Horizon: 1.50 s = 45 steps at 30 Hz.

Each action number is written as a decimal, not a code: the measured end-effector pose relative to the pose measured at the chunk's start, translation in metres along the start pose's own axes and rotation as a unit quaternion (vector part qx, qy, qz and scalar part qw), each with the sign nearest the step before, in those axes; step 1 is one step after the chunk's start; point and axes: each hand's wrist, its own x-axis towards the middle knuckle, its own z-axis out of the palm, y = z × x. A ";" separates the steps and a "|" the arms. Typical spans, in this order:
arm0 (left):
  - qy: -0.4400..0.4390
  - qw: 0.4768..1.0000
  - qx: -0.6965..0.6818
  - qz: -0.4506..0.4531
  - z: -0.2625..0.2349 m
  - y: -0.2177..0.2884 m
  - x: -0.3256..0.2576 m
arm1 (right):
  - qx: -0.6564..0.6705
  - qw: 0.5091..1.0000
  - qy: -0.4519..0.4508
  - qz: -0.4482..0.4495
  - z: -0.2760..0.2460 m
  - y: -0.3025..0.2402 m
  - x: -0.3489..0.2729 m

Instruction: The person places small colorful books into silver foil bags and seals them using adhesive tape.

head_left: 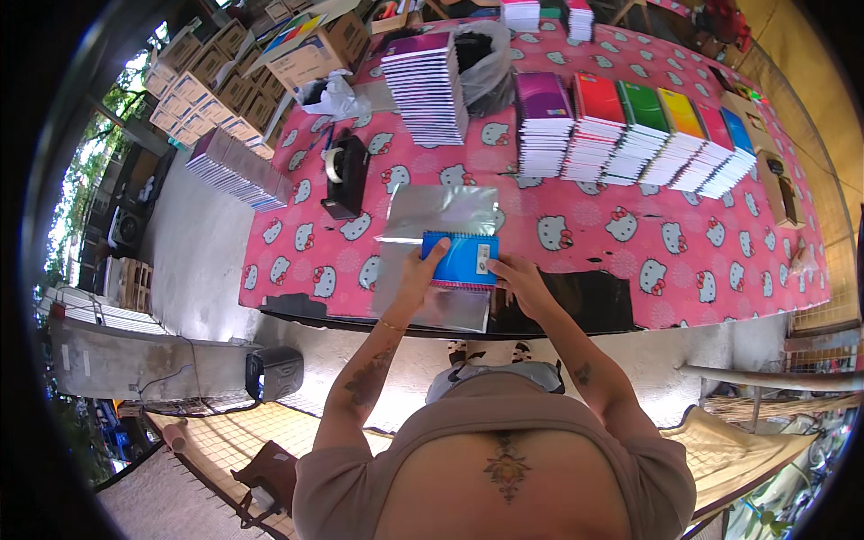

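A small stack of spiral notebooks with a blue cover (461, 252) lies over a clear plastic sheet (441, 210) near the table's front edge. A pale label sits on the cover's right part, and pink spiral edges show along the near side. My left hand (421, 270) grips the stack's left side, thumb on top of the cover. On the right side, my right hand (519, 277) pinches the edge close to the label. The fingers beneath the stack are hidden. Plastic also spreads left of and below the notebooks.
Ahead to the left stands a black tape dispenser (346, 175). Stacks of purple notebooks (423, 94) rise at the back, and a row of stacks, including red (598, 97) and green (642, 106), fills the back right. Cardboard boxes (317, 56) stand at the far left.
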 end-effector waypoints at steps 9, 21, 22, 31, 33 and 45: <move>0.110 0.895 0.423 0.095 -0.062 -0.001 0.064 | -0.177 0.965 0.192 -0.015 0.059 0.013 0.070; 0.052 0.962 0.253 0.089 -0.093 -0.018 0.079 | -0.214 0.940 0.263 -0.016 0.048 0.044 0.079; 0.048 0.970 0.225 0.081 -0.098 -0.023 0.084 | -0.212 0.940 0.268 -0.017 0.053 0.043 0.078; 0.028 0.991 0.095 0.087 -0.104 -0.036 0.077 | -0.244 0.931 0.271 -0.026 0.054 0.047 0.073; 0.010 0.998 0.030 0.057 -0.105 -0.035 0.076 | -0.237 0.933 0.269 -0.025 0.056 0.048 0.073; -0.080 0.980 0.117 0.140 -0.160 -0.077 0.053 | -0.411 0.872 0.213 -0.158 0.052 0.072 0.015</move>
